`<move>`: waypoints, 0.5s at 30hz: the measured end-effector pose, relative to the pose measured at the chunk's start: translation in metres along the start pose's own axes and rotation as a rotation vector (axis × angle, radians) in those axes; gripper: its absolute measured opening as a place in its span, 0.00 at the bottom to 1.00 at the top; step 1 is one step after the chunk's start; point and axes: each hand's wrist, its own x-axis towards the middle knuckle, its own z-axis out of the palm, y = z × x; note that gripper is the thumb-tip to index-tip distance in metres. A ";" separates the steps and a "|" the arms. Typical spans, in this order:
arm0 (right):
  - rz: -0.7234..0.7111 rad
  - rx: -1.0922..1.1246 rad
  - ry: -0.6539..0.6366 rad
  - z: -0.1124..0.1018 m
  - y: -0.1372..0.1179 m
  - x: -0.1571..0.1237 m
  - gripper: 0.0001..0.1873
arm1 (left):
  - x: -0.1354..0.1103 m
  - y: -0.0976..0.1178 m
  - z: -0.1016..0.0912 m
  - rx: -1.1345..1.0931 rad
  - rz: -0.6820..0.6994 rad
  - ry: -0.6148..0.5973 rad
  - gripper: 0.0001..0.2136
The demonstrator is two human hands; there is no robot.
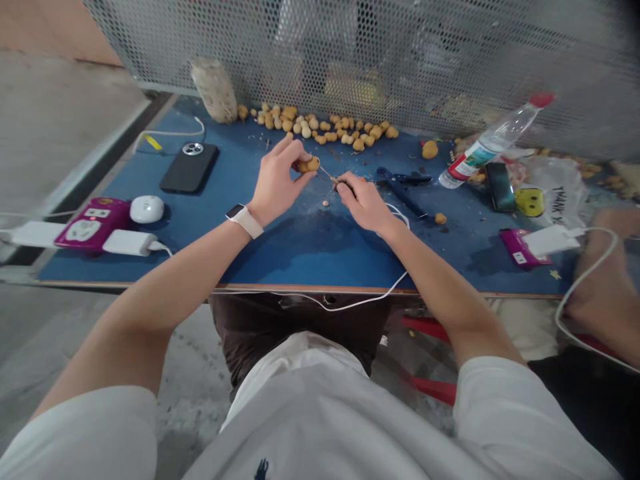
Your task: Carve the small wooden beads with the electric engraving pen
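Observation:
My left hand [278,177] pinches a small yellow-brown gourd [310,164] above the middle of the blue table [280,257]. In my right hand [364,202] is a slim hand tool [327,175] with a thin metal shaft; my fingers wrap its dark handle and hide most of it. The shaft points left, with its tip at or very close to the gourd's end; whether it goes in I cannot tell. Below, a tiny pale piece [325,203] lies on the tabletop. Dark-handled pliers [403,190] rest to the right of my right hand.
Several small gourds [327,127] line the back by the perforated metal screen [240,47], beside a filled clear jar [214,90]. Leftward are a phone [190,168] and a purple power strip [95,223]. A bottle [493,143] leans at right, near another person's arm [607,287]. A white cable [345,308] hangs over the front edge.

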 end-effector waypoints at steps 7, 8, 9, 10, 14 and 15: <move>0.012 0.037 0.016 0.002 0.000 -0.001 0.48 | 0.000 -0.001 0.002 0.009 0.005 0.010 0.15; 0.006 0.040 0.018 0.002 -0.001 -0.001 0.48 | 0.000 -0.002 0.002 -0.001 0.014 0.012 0.15; 0.000 0.042 0.021 0.002 -0.001 -0.001 0.48 | 0.000 -0.003 0.003 -0.009 0.017 0.012 0.15; -0.004 0.045 0.023 0.002 -0.001 -0.001 0.47 | 0.000 -0.004 0.003 -0.014 0.012 0.008 0.15; -0.010 0.055 0.025 0.003 -0.001 -0.001 0.47 | -0.001 -0.007 0.004 -0.017 0.022 -0.005 0.16; -0.012 0.056 0.025 0.003 -0.001 -0.001 0.47 | -0.001 -0.007 0.004 -0.023 0.043 0.000 0.16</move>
